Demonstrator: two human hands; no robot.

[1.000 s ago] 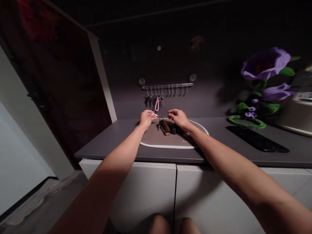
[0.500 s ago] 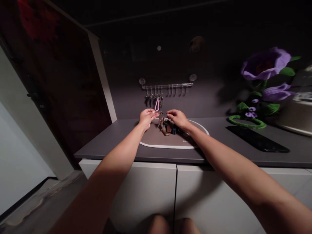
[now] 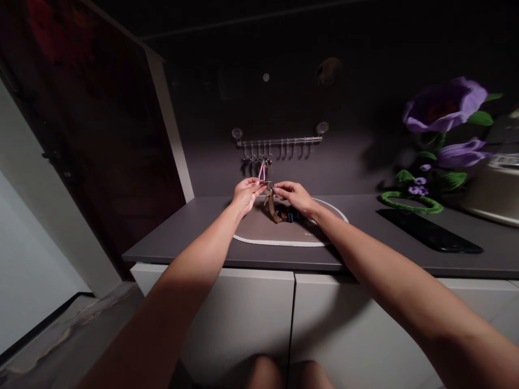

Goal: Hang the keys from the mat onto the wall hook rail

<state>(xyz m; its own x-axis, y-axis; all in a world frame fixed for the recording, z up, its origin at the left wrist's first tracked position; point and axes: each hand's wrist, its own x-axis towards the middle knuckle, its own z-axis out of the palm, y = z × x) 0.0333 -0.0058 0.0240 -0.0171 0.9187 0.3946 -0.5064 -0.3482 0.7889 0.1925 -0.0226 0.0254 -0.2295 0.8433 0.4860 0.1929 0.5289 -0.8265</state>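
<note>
Above the oval mat [image 3: 284, 242] on the counter [image 3: 182, 237], left hand [image 3: 245, 195] and right hand [image 3: 295, 196] hold their grips clamped on a metal key ring [image 3: 268, 187], just below the hook rail [image 3: 279, 141]; brown fob [image 3: 274, 212] dangling.

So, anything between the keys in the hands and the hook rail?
Yes: hanging keys with a pink loop sit above the held keys, under the left end of the hook rail; its right hooks look bare.

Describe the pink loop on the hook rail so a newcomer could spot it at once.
On the dark wall above the grey countertop runs a clear hook rail. Among the keys on its left hooks hangs a narrow pink loop, the only bright colour there.
</note>
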